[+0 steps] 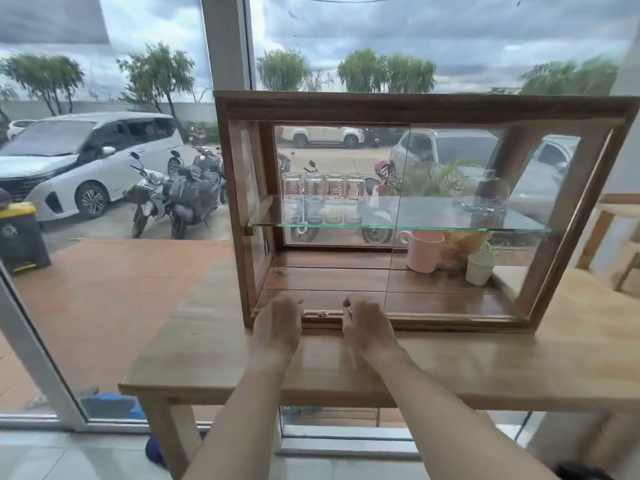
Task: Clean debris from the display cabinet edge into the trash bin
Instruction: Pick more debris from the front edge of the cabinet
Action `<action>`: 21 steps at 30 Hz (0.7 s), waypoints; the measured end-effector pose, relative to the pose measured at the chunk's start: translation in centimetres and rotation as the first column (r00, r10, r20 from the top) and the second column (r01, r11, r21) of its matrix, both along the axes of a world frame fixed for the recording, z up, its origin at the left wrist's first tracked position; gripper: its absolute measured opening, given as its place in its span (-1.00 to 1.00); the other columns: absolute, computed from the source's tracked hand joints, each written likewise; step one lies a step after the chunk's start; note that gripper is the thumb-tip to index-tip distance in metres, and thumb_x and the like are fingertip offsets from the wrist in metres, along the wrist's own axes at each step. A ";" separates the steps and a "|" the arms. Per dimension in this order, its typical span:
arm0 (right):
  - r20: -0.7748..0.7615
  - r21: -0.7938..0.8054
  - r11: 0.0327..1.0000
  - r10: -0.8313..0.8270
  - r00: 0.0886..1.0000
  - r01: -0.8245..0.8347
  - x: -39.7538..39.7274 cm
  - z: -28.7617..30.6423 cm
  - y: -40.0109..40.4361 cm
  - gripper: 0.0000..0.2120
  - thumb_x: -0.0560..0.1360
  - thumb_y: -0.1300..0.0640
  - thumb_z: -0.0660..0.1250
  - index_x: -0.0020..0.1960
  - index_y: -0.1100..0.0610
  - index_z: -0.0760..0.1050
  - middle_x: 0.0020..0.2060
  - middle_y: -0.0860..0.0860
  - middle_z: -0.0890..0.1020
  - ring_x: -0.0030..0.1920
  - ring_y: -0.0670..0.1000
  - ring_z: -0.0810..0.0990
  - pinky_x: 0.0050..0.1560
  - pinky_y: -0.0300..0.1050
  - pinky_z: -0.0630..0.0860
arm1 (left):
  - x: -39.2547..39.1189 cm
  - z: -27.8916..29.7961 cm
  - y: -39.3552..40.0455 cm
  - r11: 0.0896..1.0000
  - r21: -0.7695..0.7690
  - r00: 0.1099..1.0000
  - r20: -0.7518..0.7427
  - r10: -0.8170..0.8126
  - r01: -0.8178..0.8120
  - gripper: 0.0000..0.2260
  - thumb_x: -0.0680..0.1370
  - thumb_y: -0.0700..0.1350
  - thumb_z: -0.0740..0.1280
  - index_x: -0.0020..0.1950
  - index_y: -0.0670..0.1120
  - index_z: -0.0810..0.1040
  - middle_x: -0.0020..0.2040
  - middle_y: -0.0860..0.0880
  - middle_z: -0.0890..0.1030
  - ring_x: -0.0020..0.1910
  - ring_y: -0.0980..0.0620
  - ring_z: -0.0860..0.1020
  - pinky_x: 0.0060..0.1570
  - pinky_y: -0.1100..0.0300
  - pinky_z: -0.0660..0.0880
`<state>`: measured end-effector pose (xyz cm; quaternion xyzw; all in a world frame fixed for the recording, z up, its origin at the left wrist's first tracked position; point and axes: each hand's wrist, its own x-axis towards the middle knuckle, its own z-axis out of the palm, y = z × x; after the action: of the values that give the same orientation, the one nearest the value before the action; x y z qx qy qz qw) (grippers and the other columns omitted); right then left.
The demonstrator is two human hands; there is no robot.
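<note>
A wooden display cabinet point(408, 107) with glass sides stands on a wooden table point(519, 358) by the window. Small pale bits of debris point(322, 312) lie in the groove of its bottom front edge. My left hand point(277, 323) rests on that edge at the left, fingers curled down over it. My right hand point(367, 327) is just to the right of the debris, fingers bent at the edge; whether it pinches anything is hidden. No trash bin shows indoors.
Inside the cabinet a glass shelf point(398, 226) carries several glasses point(322, 188). A pink mug point(424, 251) and a small white plant pot point(479, 268) stand on its floor at right. A window pillar point(225, 43) rises behind. Outside are cars, motorbikes and a black bin point(19, 233).
</note>
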<state>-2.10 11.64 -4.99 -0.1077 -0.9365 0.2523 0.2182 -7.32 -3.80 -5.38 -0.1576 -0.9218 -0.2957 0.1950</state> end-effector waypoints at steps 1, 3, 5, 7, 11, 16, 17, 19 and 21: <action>0.003 0.016 0.999 0.029 1.000 -0.029 -0.4 0.0 -0.6 -0.76 0.56 0.25 0.16 0.11 0.21 0.57 0.05 0.16 0.64 0.09 0.18 0.60 -0.01 -0.07 0.45 | -0.2 -0.1 0.4 1.000 -0.017 1.000 0.013 -0.013 0.014 -0.78 0.58 -0.11 0.23 0.08 -0.14 0.64 0.03 -0.13 0.67 0.05 -0.15 0.64 -0.05 0.00 0.59; 0.039 0.063 0.995 0.081 0.996 -0.083 -1.1 0.0 -1.7 -0.72 0.57 0.21 0.22 0.23 0.17 0.55 0.16 0.14 0.58 0.16 0.21 0.57 0.19 0.02 0.45 | -0.4 -0.1 1.0 0.998 -0.046 0.998 0.049 -0.041 0.044 -0.77 0.58 -0.14 0.21 0.00 -0.16 0.66 -0.02 -0.16 0.66 0.01 -0.17 0.64 -0.07 0.00 0.57; 0.092 0.130 0.985 0.100 0.991 -0.111 -1.9 -0.2 -2.5 -0.72 0.54 0.24 0.26 0.21 0.14 0.59 0.16 0.13 0.57 0.14 0.24 0.58 0.19 0.06 0.48 | -0.5 -0.2 1.2 0.996 -0.054 0.995 0.083 -0.063 0.067 -0.76 0.55 -0.18 0.20 -0.14 -0.14 0.67 -0.11 -0.15 0.65 -0.09 -0.15 0.64 -0.16 0.00 0.55; 0.106 0.129 0.987 0.079 0.991 -0.093 -2.3 -0.1 -2.9 -0.78 0.53 0.27 0.26 0.07 0.15 0.65 0.07 0.16 0.63 0.09 0.26 0.61 0.12 0.05 0.52 | -0.4 -0.2 1.3 0.997 -0.031 0.992 0.111 -0.061 0.065 -0.76 0.52 -0.21 0.19 -0.22 -0.15 0.64 -0.15 -0.15 0.64 -0.15 -0.13 0.62 -0.19 -0.02 0.54; 0.118 -0.005 0.999 0.037 0.992 -0.037 -2.6 0.1 -2.8 -0.85 0.53 0.26 0.29 -0.08 0.19 0.64 -0.05 0.18 0.68 0.01 0.24 0.63 -0.07 -0.04 0.48 | -0.4 -0.5 1.2 0.999 0.025 0.993 0.109 -0.046 0.044 -0.82 0.51 -0.23 0.23 -0.14 -0.14 0.64 -0.11 -0.14 0.65 -0.10 -0.13 0.61 -0.16 -0.01 0.54; 0.105 -0.072 0.997 0.041 0.994 -0.034 -2.0 -0.4 -2.2 -0.83 0.50 0.34 0.24 -0.13 0.19 0.59 -0.13 0.17 0.65 -0.05 0.19 0.63 -0.11 -0.04 0.51 | -0.4 -0.8 0.9 0.998 0.046 0.997 0.060 -0.054 0.051 -0.82 0.52 -0.25 0.25 -0.17 -0.14 0.64 -0.18 -0.12 0.67 -0.14 -0.10 0.64 -0.23 0.02 0.56; 0.095 -0.081 0.996 0.046 0.994 -0.039 -1.7 -0.6 -2.2 -0.82 0.50 0.37 0.22 -0.12 0.21 0.59 -0.14 0.16 0.65 -0.08 0.16 0.62 -0.14 -0.07 0.49 | -0.1 -0.9 0.6 0.997 0.054 0.997 0.049 -0.064 0.061 -0.81 0.52 -0.24 0.24 -0.19 -0.15 0.64 -0.21 -0.12 0.67 -0.17 -0.08 0.64 -0.25 0.01 0.57; 0.070 -0.078 0.996 0.055 0.996 -0.050 -1.2 -1.0 -2.4 -0.79 0.48 0.40 0.21 -0.15 0.22 0.59 -0.18 0.15 0.64 -0.16 0.10 0.59 -0.19 -0.12 0.42 | 0.7 -1.0 -0.7 0.994 0.065 0.995 0.030 -0.091 0.088 -0.81 0.52 -0.23 0.26 -0.19 -0.16 0.65 -0.22 -0.11 0.68 -0.18 -0.05 0.65 -0.21 -0.03 0.60; 0.039 -0.057 0.994 0.094 0.995 -0.091 -0.6 -1.4 -3.4 -0.80 0.48 0.39 0.23 -0.20 0.20 0.57 -0.21 0.14 0.64 -0.19 0.08 0.58 -0.21 -0.11 0.41 | 1.9 -1.0 -2.8 0.991 0.071 0.993 -0.012 -0.114 0.114 -0.86 0.51 -0.24 0.31 -0.10 -0.16 0.67 -0.15 -0.11 0.71 -0.11 -0.02 0.66 -0.09 0.01 0.63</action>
<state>-2.69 8.24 -6.39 -0.0753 -0.9376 0.2855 0.1839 -5.40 -6.62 -6.35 -0.2041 -0.8994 -0.3385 0.1869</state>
